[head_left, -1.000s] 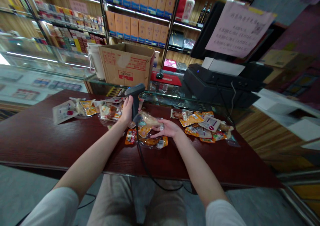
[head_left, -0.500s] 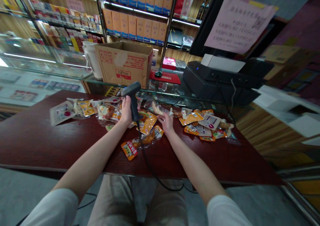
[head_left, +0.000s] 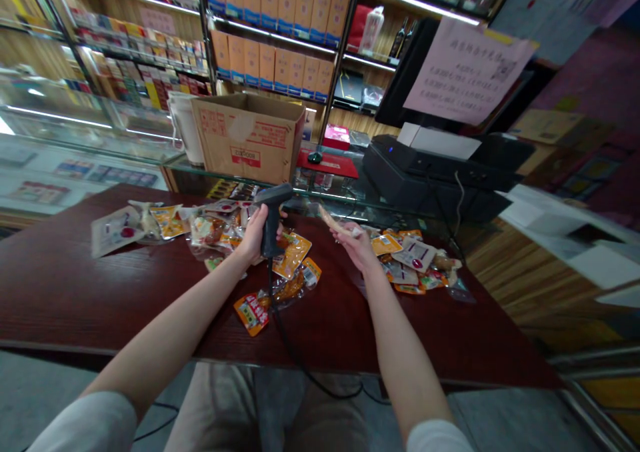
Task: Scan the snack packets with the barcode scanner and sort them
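My left hand [head_left: 255,233] is wrapped round the handle of a dark barcode scanner [head_left: 271,229], held upright over the middle packets. A black cable runs down from its grip. Raised above the table, my right hand [head_left: 355,242] grips a clear packet of pale food [head_left: 333,221], seen nearly edge-on. Just below the scanner lie an orange snack packet [head_left: 294,255] and a clear packet of brown meat [head_left: 290,289] with an orange-and-red label. Beyond my left hand sits a row of vacuum-sealed packets [head_left: 207,229]. A second pile of packets [head_left: 415,259] is right of my right hand.
All this lies on a dark red-brown table [head_left: 165,292]. Behind it stand a glass counter [head_left: 350,202], an open cardboard box [head_left: 247,139] and a black printer-like machine [head_left: 430,165]. The scanner cable [head_left: 295,362] hangs over the front edge.
My right hand has lifted the pale food packet and carried it to the right, towards the right pile. The scanner in my left hand has shifted slightly right and tilted; the view has also shifted.
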A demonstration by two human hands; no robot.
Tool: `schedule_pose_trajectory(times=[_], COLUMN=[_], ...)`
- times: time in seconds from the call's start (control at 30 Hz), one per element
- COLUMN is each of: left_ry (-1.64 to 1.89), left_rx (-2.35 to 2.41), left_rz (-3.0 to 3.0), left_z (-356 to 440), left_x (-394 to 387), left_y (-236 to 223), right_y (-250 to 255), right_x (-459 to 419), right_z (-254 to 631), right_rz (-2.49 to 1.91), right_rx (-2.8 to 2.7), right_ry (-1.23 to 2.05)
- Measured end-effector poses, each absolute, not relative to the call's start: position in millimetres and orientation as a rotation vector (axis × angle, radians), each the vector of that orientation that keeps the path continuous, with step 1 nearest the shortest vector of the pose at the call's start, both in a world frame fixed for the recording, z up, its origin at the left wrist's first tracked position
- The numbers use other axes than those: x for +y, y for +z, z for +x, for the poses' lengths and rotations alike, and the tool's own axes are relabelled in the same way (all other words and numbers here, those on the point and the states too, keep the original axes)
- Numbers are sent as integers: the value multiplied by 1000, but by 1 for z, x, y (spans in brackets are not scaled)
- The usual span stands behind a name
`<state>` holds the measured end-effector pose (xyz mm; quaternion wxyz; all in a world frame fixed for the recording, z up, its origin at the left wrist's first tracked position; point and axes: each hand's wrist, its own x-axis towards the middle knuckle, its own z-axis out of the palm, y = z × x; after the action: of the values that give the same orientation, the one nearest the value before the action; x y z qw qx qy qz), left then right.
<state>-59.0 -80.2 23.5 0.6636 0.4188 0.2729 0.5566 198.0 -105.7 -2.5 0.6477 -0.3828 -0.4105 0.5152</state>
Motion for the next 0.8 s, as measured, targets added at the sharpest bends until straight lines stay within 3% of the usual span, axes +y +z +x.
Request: schedule_pose_trajectory(times=[0.47, 0.8], left_ry=[1164, 958], left_rx=[553, 469], left_rz=[1088, 1102], left_z=[-59, -62], left_x=[-83, -85], left_y=[20, 23], right_y=[-2, -5], right_x=[-103, -99], right_z=[203, 199], right_rz=[-792, -794], right_rx=[-685, -660], right_ry=[1364, 1294])
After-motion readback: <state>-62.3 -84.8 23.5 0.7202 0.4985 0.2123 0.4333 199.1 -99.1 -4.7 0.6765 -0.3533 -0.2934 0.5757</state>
